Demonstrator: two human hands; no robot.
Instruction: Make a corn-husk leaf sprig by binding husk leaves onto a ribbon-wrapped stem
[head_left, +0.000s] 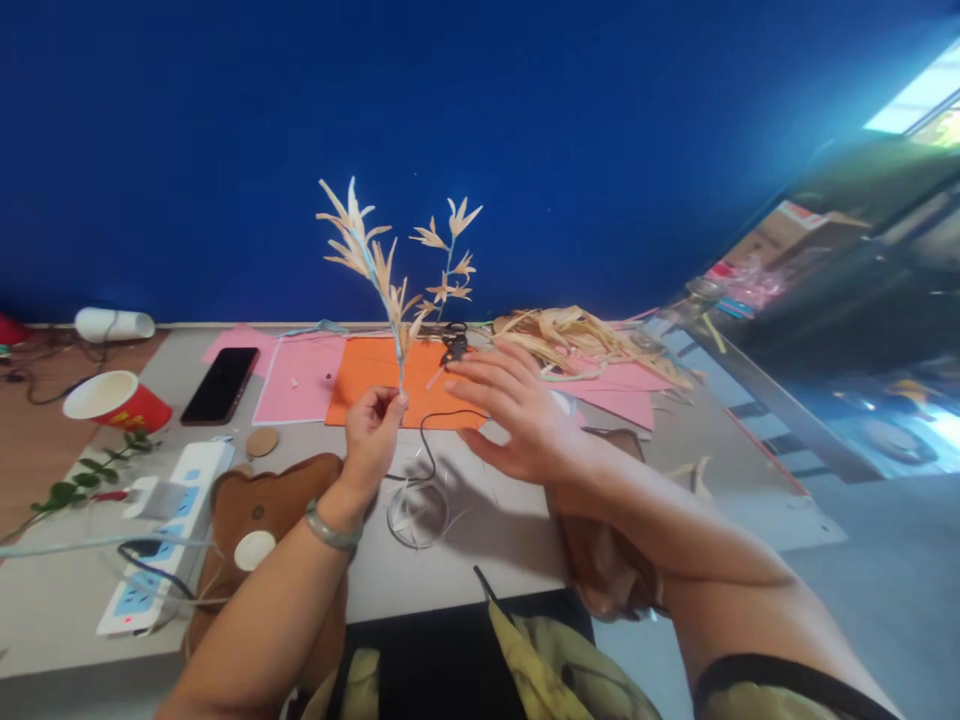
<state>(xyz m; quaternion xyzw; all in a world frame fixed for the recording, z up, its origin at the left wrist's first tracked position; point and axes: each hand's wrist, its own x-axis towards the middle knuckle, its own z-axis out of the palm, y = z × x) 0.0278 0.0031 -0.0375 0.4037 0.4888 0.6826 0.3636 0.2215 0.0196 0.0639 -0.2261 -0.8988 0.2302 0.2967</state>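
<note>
My left hand (pixel 373 440) pinches the lower end of a handmade branch (pixel 375 265), a pale blue stem set with tan pointed leaves. It stands upright above the table. A second, smaller leafy sprig (pixel 448 260) rises to its right; where its lower end goes is hard to make out. My right hand (pixel 517 415) is raised to the right with fingers stretched and apart, holding nothing. Just beyond its fingertips lie black-handled scissors (pixel 454 343) on an orange sheet (pixel 367 375). A coil of thin wire (pixel 418 515) rests on the table below the hands.
Dried tan strips (pixel 555 335) are heaped on pink paper at the back right. To the left are a phone (pixel 221 385), a red paper cup (pixel 124 402), a power strip (pixel 169 545) with cables, and a brown bear-shaped piece (pixel 274 500). A blue wall (pixel 480 150) stands behind.
</note>
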